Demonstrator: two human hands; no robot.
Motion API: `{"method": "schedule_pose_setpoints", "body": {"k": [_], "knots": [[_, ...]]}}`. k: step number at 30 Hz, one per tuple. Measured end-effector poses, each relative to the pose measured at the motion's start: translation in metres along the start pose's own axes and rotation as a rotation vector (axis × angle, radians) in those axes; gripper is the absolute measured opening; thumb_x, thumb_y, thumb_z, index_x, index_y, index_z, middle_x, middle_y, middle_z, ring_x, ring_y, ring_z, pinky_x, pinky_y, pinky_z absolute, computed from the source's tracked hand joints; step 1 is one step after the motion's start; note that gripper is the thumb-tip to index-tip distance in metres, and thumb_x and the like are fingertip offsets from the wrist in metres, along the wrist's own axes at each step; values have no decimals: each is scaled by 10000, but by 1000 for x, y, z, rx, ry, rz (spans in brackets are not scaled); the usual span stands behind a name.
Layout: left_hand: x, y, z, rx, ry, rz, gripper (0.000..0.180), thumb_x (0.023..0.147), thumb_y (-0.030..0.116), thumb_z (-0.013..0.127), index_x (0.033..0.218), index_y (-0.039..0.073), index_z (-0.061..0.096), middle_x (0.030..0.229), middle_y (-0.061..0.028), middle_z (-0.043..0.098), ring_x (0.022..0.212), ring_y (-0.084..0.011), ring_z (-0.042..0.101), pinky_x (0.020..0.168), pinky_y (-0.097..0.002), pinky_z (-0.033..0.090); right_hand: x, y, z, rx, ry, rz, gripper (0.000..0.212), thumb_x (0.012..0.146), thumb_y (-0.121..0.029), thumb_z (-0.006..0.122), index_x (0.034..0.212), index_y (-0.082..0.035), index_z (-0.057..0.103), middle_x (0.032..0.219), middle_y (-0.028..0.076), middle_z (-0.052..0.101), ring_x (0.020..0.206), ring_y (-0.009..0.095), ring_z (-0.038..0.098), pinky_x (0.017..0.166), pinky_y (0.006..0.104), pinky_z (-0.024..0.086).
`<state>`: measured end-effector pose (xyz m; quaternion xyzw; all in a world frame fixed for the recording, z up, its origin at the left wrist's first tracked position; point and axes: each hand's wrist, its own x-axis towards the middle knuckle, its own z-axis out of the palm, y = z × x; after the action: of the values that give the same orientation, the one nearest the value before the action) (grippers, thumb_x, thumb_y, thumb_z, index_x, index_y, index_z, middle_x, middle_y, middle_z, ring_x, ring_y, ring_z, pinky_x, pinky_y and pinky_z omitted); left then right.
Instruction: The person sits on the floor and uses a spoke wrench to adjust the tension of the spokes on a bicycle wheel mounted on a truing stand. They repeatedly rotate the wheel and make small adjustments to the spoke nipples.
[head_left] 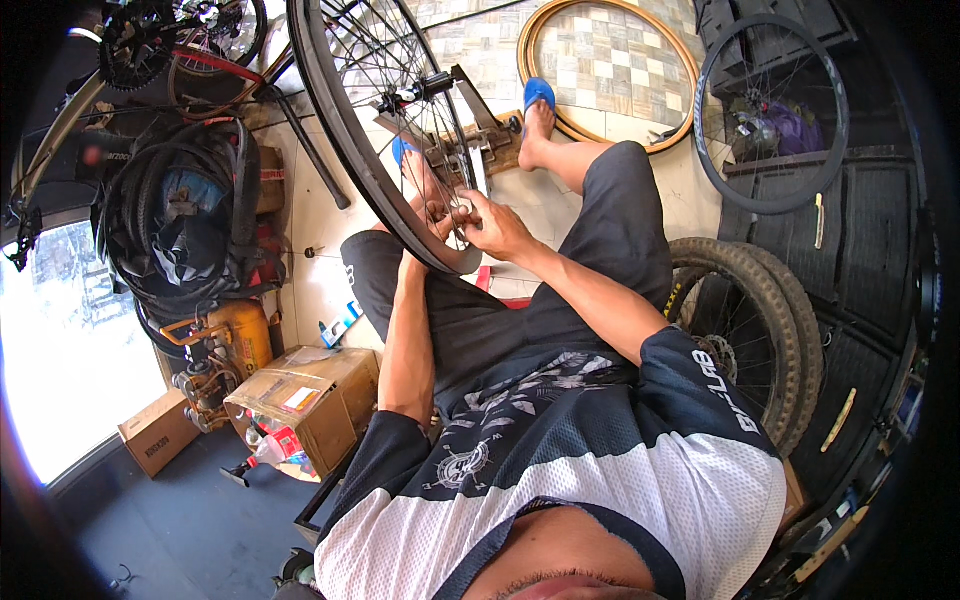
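Observation:
A black-rimmed bicycle wheel (pixel 366 165) stands upright and tilted between my legs, its lower rim close to my lap. Its dark hub (pixel 415 92) sits at a metal wheel stand (pixel 478 150) on a wooden base. My left hand (pixel 442 217) reaches past the rim, its curled fingers partly hidden by the rim and spokes. Facing it, my right hand (pixel 495 228) is closed, thumb and fingers pinched at the spokes near the rim. The fingertips of both hands nearly meet. Whatever they pinch is too small to make out.
Tan hoops (pixel 690 75) lie on the floor ahead; a bare rim (pixel 840 110) leans at the right. Knobbly-tyred wheels (pixel 775 320) stand by my right side. To the left are bundled black tyres (pixel 125 215), an orange compressor (pixel 245 330) and a cardboard box (pixel 335 400).

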<state>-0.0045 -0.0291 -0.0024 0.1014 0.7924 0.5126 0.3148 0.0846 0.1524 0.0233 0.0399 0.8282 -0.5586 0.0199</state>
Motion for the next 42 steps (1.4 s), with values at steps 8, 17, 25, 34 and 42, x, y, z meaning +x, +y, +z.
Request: {"method": "schedule_pose_setpoints", "body": {"k": [8, 17, 25, 34, 42], "knots": [[-10, 24, 11, 19, -3, -32, 428, 928, 326, 816, 1178, 0, 700, 843, -76, 752, 732, -118, 687, 620, -285, 516, 0, -7, -2, -281, 77, 17, 678, 860, -240, 696, 1483, -104, 465, 941, 130, 747, 953, 355, 700, 863, 484, 503], [-19, 48, 3, 96, 23, 142, 511, 897, 438, 824, 1201, 44, 706, 647, 33, 567, 582, -67, 500, 496, -275, 325, 5, 14, -3, 119, -17, 56, 638, 882, -196, 676, 1475, -81, 471, 864, 157, 762, 807, 383, 728, 746, 445, 556], [-15, 49, 12, 52, 53, 136, 421, 921, 385, 815, 1165, 54, 724, 753, 18, 681, 620, -74, 530, 525, -291, 391, -3, -13, -6, -269, 63, -8, 752, 831, -291, 753, 1486, -79, 450, 1020, 191, 720, 1017, 395, 668, 918, 526, 490], [-9, 34, 12, 7, 16, -22, 375, 903, 384, 828, 957, 17, 773, 752, 1, 691, 678, -92, 589, 592, -283, 441, -1, -1, -6, -230, 40, 47, 849, 812, -261, 756, 1537, -20, 387, 1006, 163, 744, 1009, 377, 665, 880, 521, 485], [-2, 10, 5, 99, 91, -134, 416, 926, 379, 811, 1061, -10, 753, 780, -49, 725, 692, -119, 646, 607, -300, 502, 0, -4, 2, -207, 134, -90, 815, 828, -225, 733, 1530, 5, 390, 968, 172, 745, 966, 372, 686, 851, 489, 507]]}}
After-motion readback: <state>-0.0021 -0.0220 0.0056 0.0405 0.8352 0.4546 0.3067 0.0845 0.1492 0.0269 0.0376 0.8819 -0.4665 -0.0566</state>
